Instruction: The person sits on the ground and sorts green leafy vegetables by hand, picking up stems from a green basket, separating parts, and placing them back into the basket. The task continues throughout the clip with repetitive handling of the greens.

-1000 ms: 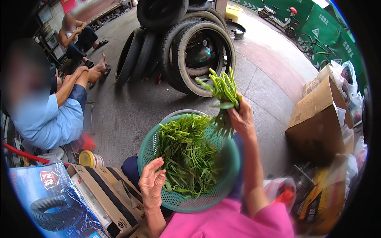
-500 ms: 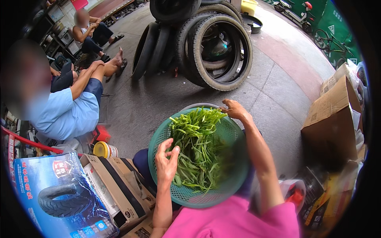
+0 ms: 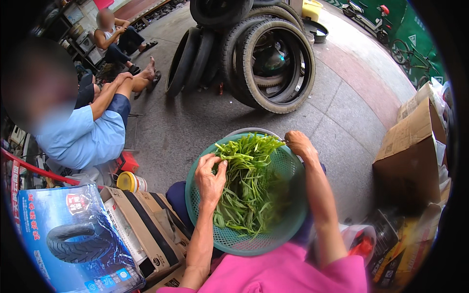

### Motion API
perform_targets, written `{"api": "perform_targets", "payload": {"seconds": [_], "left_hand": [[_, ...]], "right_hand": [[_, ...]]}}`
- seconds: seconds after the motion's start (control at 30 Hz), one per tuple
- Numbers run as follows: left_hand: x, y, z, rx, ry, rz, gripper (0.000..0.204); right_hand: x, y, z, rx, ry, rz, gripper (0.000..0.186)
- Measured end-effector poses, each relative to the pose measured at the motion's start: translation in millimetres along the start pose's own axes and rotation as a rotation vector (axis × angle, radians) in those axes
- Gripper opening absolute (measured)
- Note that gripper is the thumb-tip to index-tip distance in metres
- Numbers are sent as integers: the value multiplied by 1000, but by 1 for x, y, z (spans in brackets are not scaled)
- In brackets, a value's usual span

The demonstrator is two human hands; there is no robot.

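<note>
A green plastic colander (image 3: 249,241), with a grey basin rim (image 3: 254,131) behind it, holds a heap of long-stemmed leafy greens (image 3: 244,200). My left hand (image 3: 210,178) has its fingers curled on stems at the heap's upper left. At the upper right rim, my right hand (image 3: 300,145) is closed beside the stem ends; what its fingertips pinch is too small to make out.
Stacked tyres (image 3: 278,97) stand ahead. Two seated people (image 3: 88,136) (image 3: 112,39) and another partly hidden are at left, near cardboard boxes (image 3: 151,215) and a yellow tub (image 3: 127,181). At right are cartons (image 3: 405,161), bags, a scooter (image 3: 361,19) and a bicycle.
The raised bunch of greens in my right hand is gone; that hand dropped to the colander's rim. My left hand moved up onto the stems and closed on them.
</note>
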State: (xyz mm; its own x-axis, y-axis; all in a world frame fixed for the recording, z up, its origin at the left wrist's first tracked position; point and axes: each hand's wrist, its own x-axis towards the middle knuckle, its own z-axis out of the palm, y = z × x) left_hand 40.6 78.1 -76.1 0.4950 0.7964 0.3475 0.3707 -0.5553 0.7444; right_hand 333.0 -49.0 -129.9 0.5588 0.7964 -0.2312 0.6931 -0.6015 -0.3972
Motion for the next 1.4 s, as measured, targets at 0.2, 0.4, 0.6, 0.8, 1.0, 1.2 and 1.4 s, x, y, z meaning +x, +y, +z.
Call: {"api": "perform_targets", "payload": {"seconds": [0.2,0.4,0.6,0.8,1.0,1.2,1.4], "left_hand": [[-3,17,-42,-423,86,-211,14],[3,35,-89,-1014,-12,-511,18],[-13,37,-92,-1339,-311,-683,21],[-25,53,-66,-1136,-583,-717,13],[-35,52,-51,-1079,-752,-685,17],[-40,68,-55,-1064,-746,-796,31],[-47,45,-50,-1095,-835,-757,20]], "right_hand": [[1,6,7,9,111,-57,30],[2,4,3,124,138,-70,26],[-41,-44,-25,529,556,-150,16],[-121,-126,-58,656,456,-628,30],[-133,-133,-52,237,227,-992,42],[-140,-127,-40,325,126,-913,25],[-130,-112,-37,714,-190,-782,29]]}}
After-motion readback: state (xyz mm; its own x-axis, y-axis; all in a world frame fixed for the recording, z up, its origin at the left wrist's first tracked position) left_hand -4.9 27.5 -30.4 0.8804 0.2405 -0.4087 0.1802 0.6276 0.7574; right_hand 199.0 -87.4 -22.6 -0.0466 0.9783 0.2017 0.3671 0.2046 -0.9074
